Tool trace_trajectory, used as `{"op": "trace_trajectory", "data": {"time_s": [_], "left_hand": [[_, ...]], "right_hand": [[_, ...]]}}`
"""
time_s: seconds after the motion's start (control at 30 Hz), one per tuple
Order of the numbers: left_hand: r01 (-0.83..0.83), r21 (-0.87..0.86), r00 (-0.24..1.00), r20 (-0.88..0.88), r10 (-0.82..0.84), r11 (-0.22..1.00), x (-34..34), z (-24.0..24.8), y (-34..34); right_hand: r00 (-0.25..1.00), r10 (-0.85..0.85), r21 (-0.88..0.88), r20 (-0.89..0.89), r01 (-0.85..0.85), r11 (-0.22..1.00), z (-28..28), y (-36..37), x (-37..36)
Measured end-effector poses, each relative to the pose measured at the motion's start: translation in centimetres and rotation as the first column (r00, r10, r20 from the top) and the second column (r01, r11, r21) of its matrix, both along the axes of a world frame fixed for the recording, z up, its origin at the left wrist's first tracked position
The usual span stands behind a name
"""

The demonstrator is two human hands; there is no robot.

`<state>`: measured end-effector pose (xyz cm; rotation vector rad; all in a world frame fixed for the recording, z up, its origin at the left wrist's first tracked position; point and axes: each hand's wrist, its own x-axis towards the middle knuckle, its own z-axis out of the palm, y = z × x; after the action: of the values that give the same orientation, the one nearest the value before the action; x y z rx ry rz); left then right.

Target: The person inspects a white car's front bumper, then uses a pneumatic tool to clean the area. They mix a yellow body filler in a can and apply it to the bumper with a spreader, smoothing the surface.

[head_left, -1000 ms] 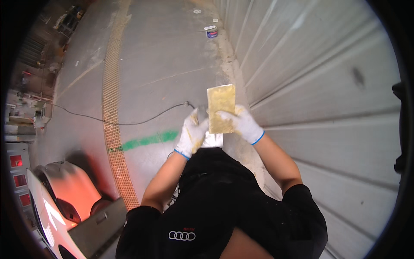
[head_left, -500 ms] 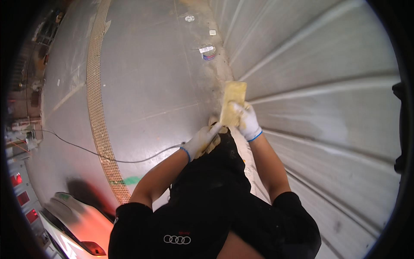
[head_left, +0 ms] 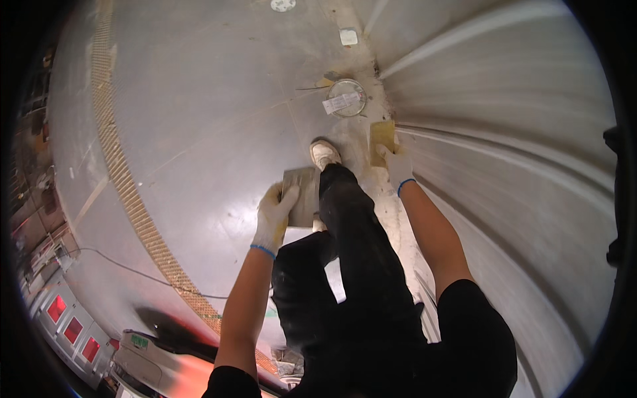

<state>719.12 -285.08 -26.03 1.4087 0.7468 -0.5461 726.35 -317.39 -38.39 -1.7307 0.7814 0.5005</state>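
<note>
My left hand [head_left: 273,211], in a white work glove with a blue cuff, is closed on the left side of a flat grey rectangular plate [head_left: 302,199]. My right hand [head_left: 398,164], gloved likewise, grips the lower part of a flat yellow rectangular pad [head_left: 381,140], held upright beside the foot of the pale wall panel [head_left: 504,126]. Its fingers show partly across the pad's face. Beyond both hands a round tin [head_left: 355,106] stands on the floor, a printed paper strip [head_left: 341,102] lying over its lid.
My light shoe [head_left: 325,152] is on the grey floor [head_left: 199,113], left of the panel's base. Farther off lie a small white block [head_left: 348,36] and a round white disc [head_left: 283,4]. A floor grating [head_left: 123,166] and a thin cable [head_left: 126,264] run along the left; a car [head_left: 149,365] is at lower left.
My hands have parted: the left went left and lower with the grey plate, now plainly visible; the right went right with the yellow pad. The tin appears nearer, and my shoe has come into sight.
</note>
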Motion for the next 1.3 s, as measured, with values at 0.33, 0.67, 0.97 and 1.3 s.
{"op": "trace_trajectory", "data": {"time_s": [0.33, 0.67, 0.97, 1.3], "left_hand": [[0.299, 0.516, 0.786, 0.344, -0.513, 0.803, 19.4, -28.8, -6.9], [0.052, 0.522, 0.724, 0.567, -0.392, 0.851, 19.1, -34.9, -10.5], [-0.084, 0.528, 0.739, 0.601, -0.302, 0.845, 17.1, -33.4, -8.3], [-0.507, 0.373, 0.838, 0.422, 0.345, 0.777, 4.3, -33.5, 6.1]], "right_hand": [[0.952, 0.034, -0.163, 0.303, 0.017, 0.987, -16.4, 4.6, 12.1], [0.945, -0.001, -0.076, 0.327, 0.027, 0.997, -20.0, 3.6, 12.4], [0.950, 0.008, 0.022, 0.311, -0.016, 1.000, -18.1, 5.7, 10.0], [0.460, 0.791, -0.477, 0.403, -0.632, 0.611, -21.0, 21.8, 8.4]]}}
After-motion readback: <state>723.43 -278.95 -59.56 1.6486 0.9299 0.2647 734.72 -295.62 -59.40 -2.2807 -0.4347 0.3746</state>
